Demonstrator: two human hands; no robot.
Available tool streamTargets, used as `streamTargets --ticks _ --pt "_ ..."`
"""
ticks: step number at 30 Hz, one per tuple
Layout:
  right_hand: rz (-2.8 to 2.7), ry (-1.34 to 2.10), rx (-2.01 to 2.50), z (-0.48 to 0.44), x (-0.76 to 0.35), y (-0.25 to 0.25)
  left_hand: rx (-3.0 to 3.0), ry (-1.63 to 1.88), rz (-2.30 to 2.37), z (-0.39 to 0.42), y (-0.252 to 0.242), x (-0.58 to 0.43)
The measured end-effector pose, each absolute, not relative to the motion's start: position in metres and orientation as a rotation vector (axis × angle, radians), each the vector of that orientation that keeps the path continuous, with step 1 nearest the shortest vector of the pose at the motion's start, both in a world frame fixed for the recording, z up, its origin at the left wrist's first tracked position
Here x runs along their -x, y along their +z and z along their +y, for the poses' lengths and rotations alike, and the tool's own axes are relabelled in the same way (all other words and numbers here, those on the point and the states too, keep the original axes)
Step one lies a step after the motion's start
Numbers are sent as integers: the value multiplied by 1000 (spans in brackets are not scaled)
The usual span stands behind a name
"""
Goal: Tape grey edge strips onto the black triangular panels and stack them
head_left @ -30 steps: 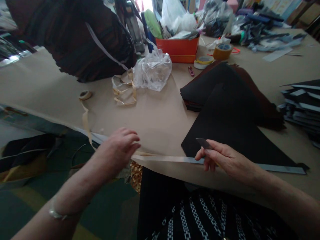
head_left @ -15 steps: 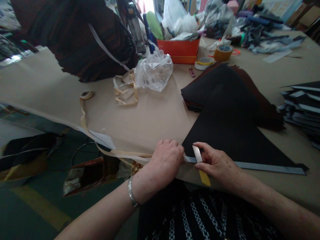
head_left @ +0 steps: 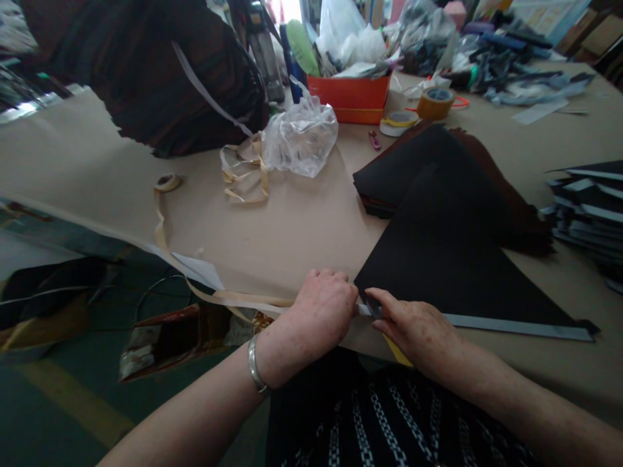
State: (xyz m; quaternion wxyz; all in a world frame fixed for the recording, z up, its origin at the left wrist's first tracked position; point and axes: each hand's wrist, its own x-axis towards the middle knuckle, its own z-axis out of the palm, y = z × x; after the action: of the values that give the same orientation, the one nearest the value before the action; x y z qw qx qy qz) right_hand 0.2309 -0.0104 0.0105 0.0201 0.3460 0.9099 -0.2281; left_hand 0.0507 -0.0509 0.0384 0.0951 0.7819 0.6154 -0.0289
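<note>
My left hand (head_left: 325,311) is closed over a cream tape strip (head_left: 253,300) at the table's front edge, beside the left corner of a black sheet (head_left: 438,259). The strip trails left to a small tape roll (head_left: 168,182). Between thumb and fingers, my right hand (head_left: 413,327) grips a flat metal blade (head_left: 374,305) with a yellow end (head_left: 396,352) sticking out below. The blade meets the strip just right of my left fingers. A pale grey band (head_left: 520,326) runs along the sheet's lower edge, partly hidden by my right hand.
Behind the sheet lies a stack of dark sheets (head_left: 403,165); another banded stack (head_left: 588,207) is at right. A clear plastic bag (head_left: 302,136), a red box (head_left: 348,99) and tape rolls (head_left: 435,104) stand farther back. A big dark bundle (head_left: 170,78) occupies the left.
My right hand has moved left, closer to my left hand, and the blade has turned and come down onto the strip. My left hand has stayed nearly in place.
</note>
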Motion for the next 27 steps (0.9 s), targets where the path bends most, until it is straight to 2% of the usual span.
streamTargets --ticks 9,14,17,19,24,27 --pt "2901 -512 -995 -14 -229 11 -2247 -20 1805 -55 40 -55" --pt "2888 -577 -993 -15 -226 8 -2001 334 1440 -65 55 -70" --pt "2866 -700 -971 -13 -227 13 -1871 550 1448 -69 62 -71" --pt "2846 -827 -1070 -5 -234 24 -1792 600 1559 -70 61 -65" --pt "2670 -1589 -1532 47 -292 56 -1733 539 1676 -65 50 -45" --pt "2498 -1846 -1885 92 -339 55 -1846 607 1651 -55 43 -46"
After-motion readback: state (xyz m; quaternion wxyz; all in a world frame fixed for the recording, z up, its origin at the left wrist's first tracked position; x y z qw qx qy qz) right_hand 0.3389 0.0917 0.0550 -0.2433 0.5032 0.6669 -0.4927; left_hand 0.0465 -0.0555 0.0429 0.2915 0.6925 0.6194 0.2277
